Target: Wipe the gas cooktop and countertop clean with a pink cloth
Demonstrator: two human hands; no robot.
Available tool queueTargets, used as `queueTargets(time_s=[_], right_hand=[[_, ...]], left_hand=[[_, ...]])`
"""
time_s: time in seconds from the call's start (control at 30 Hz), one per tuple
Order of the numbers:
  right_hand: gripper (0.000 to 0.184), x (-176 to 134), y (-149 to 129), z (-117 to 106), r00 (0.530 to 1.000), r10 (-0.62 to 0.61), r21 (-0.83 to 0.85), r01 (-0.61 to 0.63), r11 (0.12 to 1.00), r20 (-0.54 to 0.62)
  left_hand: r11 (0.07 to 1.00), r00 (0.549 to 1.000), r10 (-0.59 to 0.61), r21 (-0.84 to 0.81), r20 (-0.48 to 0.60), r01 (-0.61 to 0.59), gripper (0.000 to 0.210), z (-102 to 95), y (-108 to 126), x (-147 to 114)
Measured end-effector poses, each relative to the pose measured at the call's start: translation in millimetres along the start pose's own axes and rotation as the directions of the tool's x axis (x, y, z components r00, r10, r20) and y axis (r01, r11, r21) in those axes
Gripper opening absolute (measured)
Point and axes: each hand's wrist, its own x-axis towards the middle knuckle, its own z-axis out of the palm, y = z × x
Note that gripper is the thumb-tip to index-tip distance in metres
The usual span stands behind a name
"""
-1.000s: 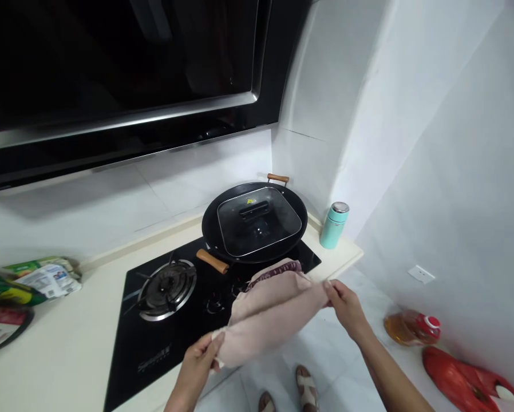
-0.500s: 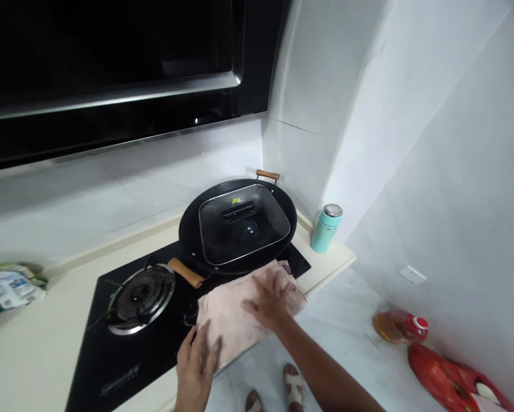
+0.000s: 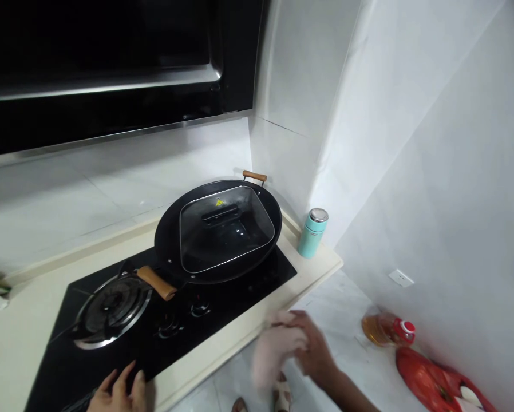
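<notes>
My right hand (image 3: pixel 311 346) is closed around a bunched pale pink cloth (image 3: pixel 268 356), blurred by motion, just off the counter's front edge. Low in the picture, my left hand (image 3: pixel 118 395) is at the front of the black gas stove (image 3: pixel 222 317), fingers apart and holding nothing; its lower part is cut off. A large black wok (image 3: pixel 166 240) with wooden handles sits on the stove's right side. Inside the wok's rim rests a rectangular glass lid (image 3: pixel 222 243) with a black handle.
A mint-green thermos (image 3: pixel 312 234) stands at the counter's right end. The left burner (image 3: pixel 111 309) is uncovered. A dark range hood (image 3: pixel 111 114) hangs above. On the floor at right are an oil bottle (image 3: pixel 381 330) and a red bag (image 3: pixel 424 372).
The cloth, spread flat on the stove's front under my right hand, is now lifted off and bunched in it. My left hand has moved left, away from the cloth. The view shifted slightly right.
</notes>
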Motion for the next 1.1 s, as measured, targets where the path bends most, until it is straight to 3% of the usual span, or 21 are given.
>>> queueTargets(time_s=[0.07, 0.13, 0.23, 0.3, 0.4, 0.53, 0.57, 0.63, 0.7, 0.73, 0.8, 0.9, 1.0, 1.1], right_hand=[[0.036, 13, -3, -60, 0.979, 0.068, -0.022, -0.073, 0.997, -0.191], [0.042, 36, -1, -109, 0.966, 0.093, -0.130, -0.127, 0.983, -0.240], [0.050, 83, 14, -141, 0.927, 0.181, -0.286, -0.280, 0.916, -0.329], [0.053, 109, 27, -130, 0.917, 0.250, -0.425, -0.370, 0.826, -0.312], [0.052, 119, 40, -80, 0.920, 0.305, -0.574, -0.393, 0.718, -0.247], [0.055, 78, 30, -3, 0.961, 0.275, -0.735, -0.199, 0.648, -0.018], [0.054, 63, 25, 12, 0.959, 0.271, -0.734, -0.130, 0.667, 0.077], [0.045, 35, 14, 33, 0.929, 0.213, -0.613, 0.018, 0.790, 0.302], [0.040, 12, 6, 40, 0.861, 0.087, -0.378, 0.127, 0.917, 0.501], [0.039, 4, 3, 37, 0.840, 0.055, -0.277, 0.115, 0.954, 0.539], [0.034, -5, -2, 19, 0.866, 0.137, -0.200, -0.044, 0.979, 0.481], [0.032, 9, -9, -21, 0.912, 0.369, -0.169, -0.341, 0.925, 0.179], [0.043, 57, -14, -50, 0.930, 0.367, -0.071, -0.368, 0.927, -0.026], [0.057, 118, -12, -47, 0.946, 0.289, -0.200, -0.314, 0.928, -0.148]], left_hand=[[0.997, 0.997, -0.078, 0.030, -0.009, 0.078, 0.056, 1.1, -4, 5], [0.987, 0.989, -0.147, 0.063, -0.014, 0.148, 0.059, 3.4, -1, 7], [0.977, 0.983, -0.182, 0.109, -0.021, 0.183, 0.062, 5.1, 7, 7], [0.976, 0.983, -0.180, 0.123, -0.017, 0.181, 0.061, 5.1, 9, 6], [0.969, 0.980, -0.200, 0.148, -0.012, 0.199, 0.059, 5.9, 7, 4], [0.968, 0.981, -0.192, 0.159, -0.020, 0.192, 0.051, 8.7, 5, 2], [0.969, 0.982, -0.188, 0.161, -0.024, 0.189, 0.051, 9.1, 6, 2], [0.967, 0.982, -0.186, 0.175, -0.029, 0.188, 0.051, 9.2, 8, 1], [0.961, 0.981, -0.194, 0.197, -0.027, 0.196, 0.053, 8.3, 12, 0], [0.958, 0.980, -0.197, 0.207, -0.023, 0.198, 0.055, 7.6, 14, -1], [0.954, 0.980, -0.198, 0.228, -0.015, 0.196, 0.061, 6.5, 17, -1], [0.952, 0.982, -0.190, 0.242, -0.005, 0.185, 0.062, 5.6, 18, -2], [0.952, 0.981, -0.195, 0.241, -0.001, 0.190, 0.057, 5.3, 18, -4], [0.952, 0.980, -0.200, 0.234, -0.011, 0.197, 0.049, 5.0, 19, -6]])
